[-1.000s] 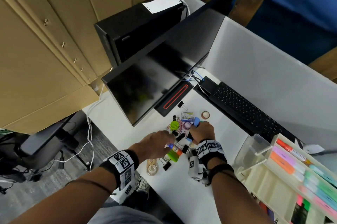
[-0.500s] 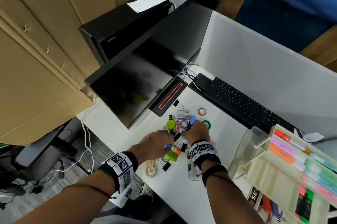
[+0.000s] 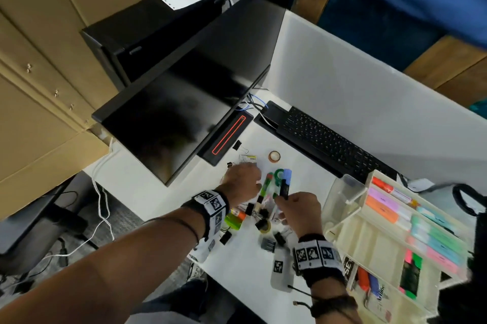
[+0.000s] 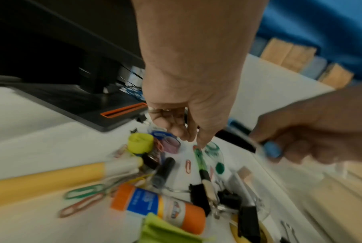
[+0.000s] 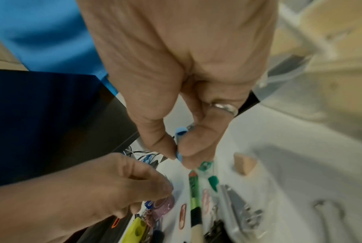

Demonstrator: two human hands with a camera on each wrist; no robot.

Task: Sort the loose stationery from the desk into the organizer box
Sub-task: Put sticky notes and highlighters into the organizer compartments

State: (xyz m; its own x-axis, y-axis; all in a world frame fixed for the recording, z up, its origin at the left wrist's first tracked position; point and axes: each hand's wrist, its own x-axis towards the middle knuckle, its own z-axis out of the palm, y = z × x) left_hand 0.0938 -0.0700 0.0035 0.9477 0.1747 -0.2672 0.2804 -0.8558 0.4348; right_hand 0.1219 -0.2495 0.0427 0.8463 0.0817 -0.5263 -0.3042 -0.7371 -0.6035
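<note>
Head view: the right hand has lifted off the pile, now pinching a blue-capped marker. The left hand has moved farther up the pile, fingers loosely curled over the clutter, holding nothing.

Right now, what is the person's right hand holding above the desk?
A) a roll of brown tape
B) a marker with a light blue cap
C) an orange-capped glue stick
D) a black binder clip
B: the right hand pinches the light-blue-capped marker between thumb and fingers, clear of the white desk.
</note>
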